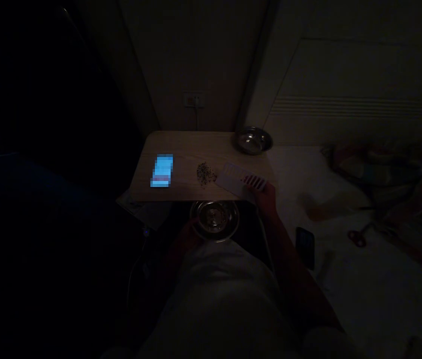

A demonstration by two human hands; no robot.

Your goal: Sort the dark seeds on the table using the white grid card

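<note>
The scene is very dark. My right hand is closed round one end of a pale flat piece with a row of slots, which lies at or just above the tabletop; its exact kind is unclear. Its far end is beside a scattered heap of small dark bits on the small wooden table. Below the table's near edge, my left hand grips the left rim of a shiny metal bowl near my lap. Shadow hides most of the left fingers, and the bowl's contents are hard to make out.
A lit phone lies at the table's left. Another metal bowl stands at its back right corner. A wall socket with a cable is behind. To the right are a dark phone, red-handled scissors and a blurred heap of cloth.
</note>
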